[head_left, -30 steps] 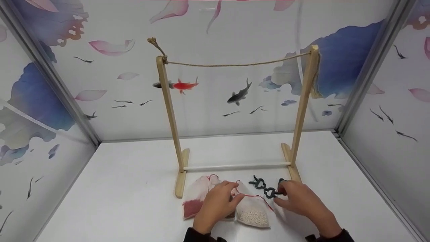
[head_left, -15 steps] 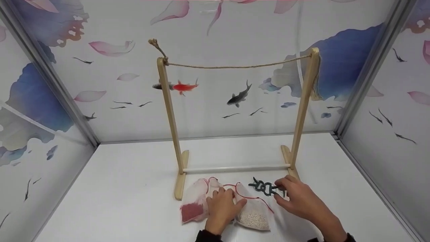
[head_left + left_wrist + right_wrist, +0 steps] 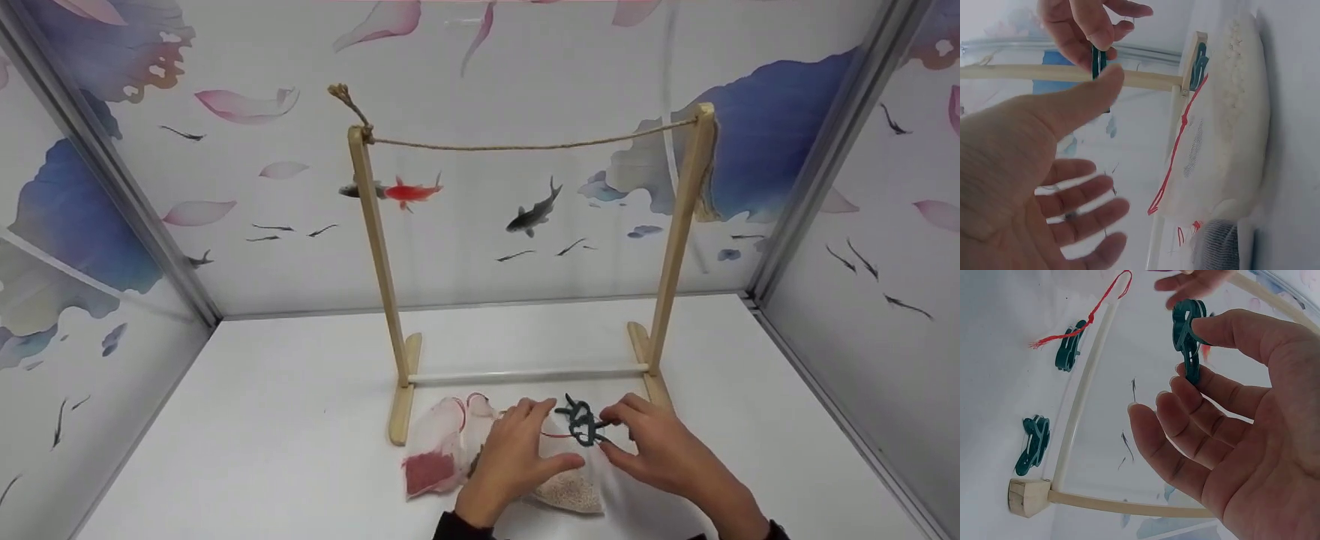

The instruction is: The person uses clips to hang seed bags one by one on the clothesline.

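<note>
My right hand (image 3: 660,446) pinches a dark green plastic spring clip (image 3: 1186,323) between thumb and fingers, above the table. Facing it, my left hand (image 3: 517,454) has its fingers spread and holds nothing; it hovers over the mesh drawstring bags. Pale beans or grains fill the right bag (image 3: 570,491), whose red cord (image 3: 1184,121) trails loose. A bag with red contents (image 3: 429,469) lies to the left. Between them, another bag (image 3: 478,420) is partly hidden by my left hand. Two more green clips, one nearer the cord (image 3: 1069,349) and one nearer the frame's foot (image 3: 1033,444), lie on the table.
Behind the bags stands a wooden frame with a left post (image 3: 381,262) and a right post (image 3: 679,255). A twine line (image 3: 525,148) joins their tops, and a white rod (image 3: 525,375) joins them low down. Printed panels (image 3: 480,262) enclose the white table (image 3: 300,390).
My left hand has come up off the bags and moved right, its fingers opening out. My right hand has brought a clip leftward, toward the left hand.
</note>
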The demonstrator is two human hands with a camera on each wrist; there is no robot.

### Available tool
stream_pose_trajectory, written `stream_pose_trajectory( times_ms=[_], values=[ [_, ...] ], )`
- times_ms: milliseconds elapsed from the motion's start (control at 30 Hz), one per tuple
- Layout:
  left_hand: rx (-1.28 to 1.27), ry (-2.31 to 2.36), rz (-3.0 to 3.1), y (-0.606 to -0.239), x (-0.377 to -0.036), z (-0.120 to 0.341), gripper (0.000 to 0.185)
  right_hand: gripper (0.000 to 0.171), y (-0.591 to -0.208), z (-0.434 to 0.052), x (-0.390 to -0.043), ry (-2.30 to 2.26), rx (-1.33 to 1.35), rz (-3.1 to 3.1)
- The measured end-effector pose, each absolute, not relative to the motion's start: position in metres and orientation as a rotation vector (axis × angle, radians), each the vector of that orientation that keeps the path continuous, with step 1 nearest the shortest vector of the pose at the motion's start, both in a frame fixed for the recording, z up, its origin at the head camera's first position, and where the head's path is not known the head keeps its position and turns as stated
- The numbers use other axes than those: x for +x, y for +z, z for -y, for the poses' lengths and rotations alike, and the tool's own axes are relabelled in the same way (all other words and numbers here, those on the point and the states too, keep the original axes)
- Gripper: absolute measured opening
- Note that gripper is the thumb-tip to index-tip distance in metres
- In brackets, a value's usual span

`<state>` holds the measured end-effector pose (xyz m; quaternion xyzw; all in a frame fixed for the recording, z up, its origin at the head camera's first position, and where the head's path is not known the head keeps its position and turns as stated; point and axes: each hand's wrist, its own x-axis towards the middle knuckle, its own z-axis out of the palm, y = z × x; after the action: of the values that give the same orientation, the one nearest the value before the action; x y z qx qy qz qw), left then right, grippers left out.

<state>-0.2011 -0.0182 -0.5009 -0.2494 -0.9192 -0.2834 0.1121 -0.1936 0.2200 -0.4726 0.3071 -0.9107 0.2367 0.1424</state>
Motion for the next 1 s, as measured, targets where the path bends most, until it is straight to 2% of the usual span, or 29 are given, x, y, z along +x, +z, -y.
stream_pose_trajectory(
  times_ms=[133,267,367,533,833,1000],
  values=[
    [-0.956,-0.859,2.629,-0.499,-0.201,0.019,0.078,0.025,-0.474,-0.215,-0.191,0.725,0.955,2.659],
    [-1.045,-0.880,2.527,-0.499,-0.202,0.021,0.058,0.023,-0.473,-0.212,-0.189,0.743,0.994,2.663],
    [-1.056,-0.917,2.490,-0.497,-0.203,0.024,0.048,0.027,-0.474,-0.212,-0.189,0.753,1.007,2.670],
    [-1.046,-1.032,2.463,-0.487,-0.204,0.032,0.050,0.039,-0.473,-0.212,-0.189,0.779,1.000,2.670],
    [-1.053,-1.146,2.424,-0.477,-0.204,0.039,0.050,0.038,-0.473,-0.208,-0.188,0.796,0.980,2.556],
    [-1.100,-1.228,2.376,-0.479,-0.205,0.042,0.050,0.033,-0.472,-0.205,-0.188,0.884,0.985,2.491]
  ],
)
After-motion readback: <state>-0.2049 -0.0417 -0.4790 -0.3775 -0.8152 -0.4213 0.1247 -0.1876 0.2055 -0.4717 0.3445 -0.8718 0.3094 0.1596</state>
